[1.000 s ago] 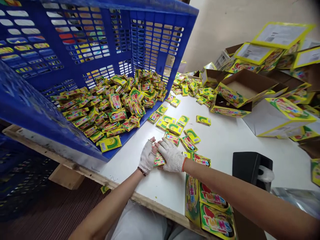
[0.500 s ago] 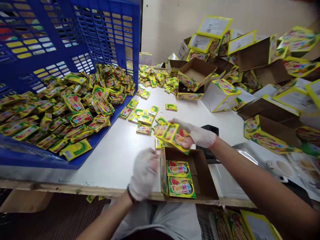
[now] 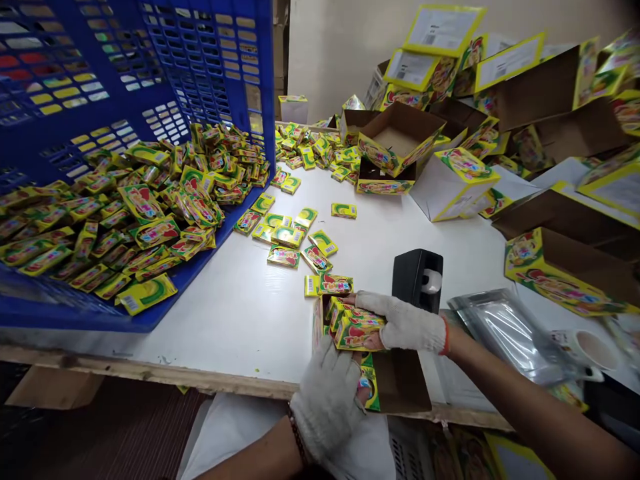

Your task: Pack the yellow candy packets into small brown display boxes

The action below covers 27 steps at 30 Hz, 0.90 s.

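Both my hands wear white knit gloves. My right hand [image 3: 404, 323] is closed on a stack of yellow-green candy packets [image 3: 353, 328] and holds it over an open brown carton [image 3: 400, 383] at the table's front edge. My left hand [image 3: 327, 397] rests against the carton's near left side, fingers curved round its wall. More packets lie inside the carton, partly hidden by my hands. Loose packets [image 3: 293, 237] are scattered on the white table [image 3: 240, 313] just beyond.
A tilted blue plastic crate [image 3: 150, 80] at the left spills a heap of packets [image 3: 145, 207]. A black tape dispenser [image 3: 417, 279] stands behind my right hand. Open printed cartons [image 3: 450, 180] pile up at the back right. A clear plastic bag [image 3: 505, 330] and a tape roll [image 3: 590, 347] lie at the right.
My right hand gathered packets off the table, lifted the stack, and has brought it down over the carton. My left hand moved to the carton's side. My view turned right.
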{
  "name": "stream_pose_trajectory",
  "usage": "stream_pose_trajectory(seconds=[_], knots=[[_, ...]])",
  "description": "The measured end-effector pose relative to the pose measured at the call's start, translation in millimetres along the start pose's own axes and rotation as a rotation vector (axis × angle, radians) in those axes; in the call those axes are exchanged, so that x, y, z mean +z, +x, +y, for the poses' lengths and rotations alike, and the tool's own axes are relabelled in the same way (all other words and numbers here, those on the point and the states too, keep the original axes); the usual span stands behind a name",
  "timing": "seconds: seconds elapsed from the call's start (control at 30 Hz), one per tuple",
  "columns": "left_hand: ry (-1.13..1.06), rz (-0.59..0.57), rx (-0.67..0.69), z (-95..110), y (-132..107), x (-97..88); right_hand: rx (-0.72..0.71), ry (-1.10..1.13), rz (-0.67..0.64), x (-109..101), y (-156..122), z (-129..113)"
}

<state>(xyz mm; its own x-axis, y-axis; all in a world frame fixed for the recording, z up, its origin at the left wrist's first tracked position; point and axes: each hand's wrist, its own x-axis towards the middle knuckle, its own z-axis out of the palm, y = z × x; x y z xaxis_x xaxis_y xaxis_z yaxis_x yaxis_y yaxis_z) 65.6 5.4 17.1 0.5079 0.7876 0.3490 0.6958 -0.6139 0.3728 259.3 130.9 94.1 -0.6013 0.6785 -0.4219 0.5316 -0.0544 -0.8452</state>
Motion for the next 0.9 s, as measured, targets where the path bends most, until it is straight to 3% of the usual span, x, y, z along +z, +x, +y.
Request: stream_pose_trajectory(seconds=[0.13, 0.27, 0.53, 0.7, 0.8, 0.9], knots=[[0.044, 0.104, 0.042, 1.3, -3.4, 6.1, 0.207, 0.204, -0.114, -2.2, 16.8, 15.1], [0.061, 0.127, 0.039, -0.3, -2.0, 6.4, 0.276, 0.132, -0.165, -7.8, 42.7, 23.9], [0.036, 0.184, 0.032, 1.7, -4.4, 8.4, 0.275, -0.613, 0.033, 15.3, 43.1, -8.8], [-0.005, -0.018, 0.019, -2.6, 14.6, -16.3, 0.325, -0.781, 0.022, 25.3, 40.6, -18.2], [-0.014, -0.103, -0.041, -11.0, 33.7, -33.2, 0.248, -0.659, 0.042, 21.7, 43.4, -7.3], [0.001, -0.114, -0.042, -19.7, 42.3, -33.3, 0.246, -0.552, -0.012, 13.3, 51.8, 5.2]])
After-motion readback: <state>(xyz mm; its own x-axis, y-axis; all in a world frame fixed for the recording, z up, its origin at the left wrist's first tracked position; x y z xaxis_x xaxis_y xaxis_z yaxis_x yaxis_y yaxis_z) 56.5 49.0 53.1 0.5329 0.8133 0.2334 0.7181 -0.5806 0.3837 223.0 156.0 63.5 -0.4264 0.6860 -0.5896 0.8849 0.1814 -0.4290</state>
